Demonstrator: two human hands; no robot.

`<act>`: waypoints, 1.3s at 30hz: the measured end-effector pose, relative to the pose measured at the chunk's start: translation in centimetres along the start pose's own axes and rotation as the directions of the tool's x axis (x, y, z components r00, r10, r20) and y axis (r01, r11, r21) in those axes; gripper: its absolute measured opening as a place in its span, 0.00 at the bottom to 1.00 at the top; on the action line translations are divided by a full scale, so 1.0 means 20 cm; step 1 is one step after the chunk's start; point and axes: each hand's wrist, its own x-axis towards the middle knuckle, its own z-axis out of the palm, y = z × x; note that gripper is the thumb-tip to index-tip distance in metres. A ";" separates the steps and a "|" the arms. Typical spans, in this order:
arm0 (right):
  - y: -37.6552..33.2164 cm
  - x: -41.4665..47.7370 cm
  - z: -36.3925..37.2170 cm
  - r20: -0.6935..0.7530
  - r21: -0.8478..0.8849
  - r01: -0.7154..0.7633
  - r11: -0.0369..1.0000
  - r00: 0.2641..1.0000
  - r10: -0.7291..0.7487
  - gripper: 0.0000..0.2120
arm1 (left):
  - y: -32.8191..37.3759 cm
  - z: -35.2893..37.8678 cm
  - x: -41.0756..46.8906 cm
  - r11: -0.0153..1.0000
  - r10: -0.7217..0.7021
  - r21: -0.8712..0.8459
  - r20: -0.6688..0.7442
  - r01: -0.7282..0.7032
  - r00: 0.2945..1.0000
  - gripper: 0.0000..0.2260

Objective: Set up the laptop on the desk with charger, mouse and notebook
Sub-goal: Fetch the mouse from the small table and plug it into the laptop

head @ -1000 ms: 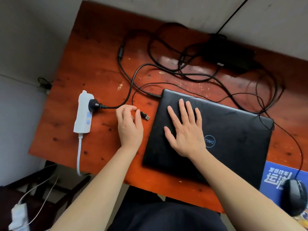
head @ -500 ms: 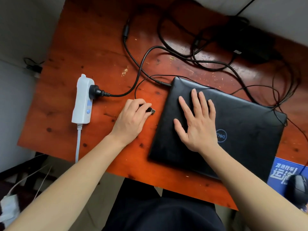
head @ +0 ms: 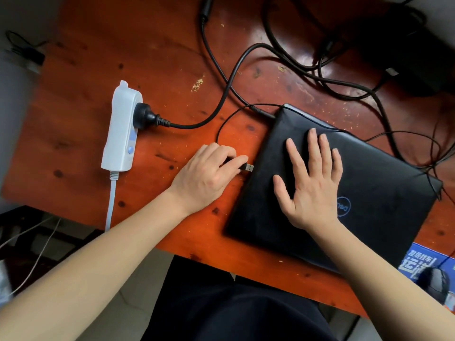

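A closed black laptop (head: 384, 193) lies slanted on the red-brown wooden desk (head: 103, 70). My right hand (head: 312, 183) rests flat on its lid with the fingers spread. My left hand (head: 209, 173) pinches a USB plug (head: 247, 167) on a thin black cable, with the metal tip pointing at the laptop's left edge and almost touching it. The black charger brick (head: 406, 57) sits at the back right among tangled cables. A black mouse (head: 434, 283) lies at the lower right on a blue printed pad or book (head: 416, 262).
A white power strip (head: 121, 129) lies at the left with a black plug (head: 145, 116) in it; its white cord hangs over the desk's front edge. Loose black cables cover the back of the desk. Dark furniture and white wires show lower left.
My left hand picked up the USB plug from the desk and carried it right, up to the laptop's left edge. My right hand stayed flat on the lid. The camera moved closer.
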 end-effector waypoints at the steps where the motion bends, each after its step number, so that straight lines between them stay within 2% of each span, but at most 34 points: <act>1: 0.00 0.00 0.00 -0.005 0.000 0.001 1.000 1.000 -0.001 0.32 | 0.00 0.00 0.00 1.000 -0.002 -0.003 0.008 0.002 1.000 0.11; 7: 0.00 0.00 -0.01 -0.006 0.003 0.001 1.000 1.000 -0.001 0.32 | 0.01 0.01 0.01 0.998 -0.054 0.043 -0.021 0.055 0.998 0.15; 16: 0.00 0.00 0.00 -0.006 0.005 -0.001 1.000 1.000 0.001 0.32 | 0.00 0.01 0.00 0.998 -0.046 -0.040 -0.028 0.045 0.999 0.08; 21: 0.00 0.00 0.00 -0.007 0.001 0.000 1.000 1.000 0.000 0.32 | 0.00 0.01 0.00 0.998 -0.041 -0.052 -0.010 0.040 0.999 0.10; 29: 0.00 0.00 0.00 -0.005 -0.009 0.000 1.000 1.000 0.000 0.32 | 0.02 0.00 0.02 0.998 -0.063 0.008 0.003 0.063 0.998 0.09; 35: 0.00 0.00 0.01 -0.016 -0.008 0.000 1.000 1.000 0.000 0.32 | 0.04 -0.01 0.03 0.995 -0.098 0.033 0.020 0.097 0.995 0.10; 39: 0.00 0.00 0.00 -0.017 -0.004 -0.003 1.000 1.000 0.003 0.32 | 0.04 -0.02 0.04 0.983 -0.185 -0.002 -0.032 0.185 0.982 0.10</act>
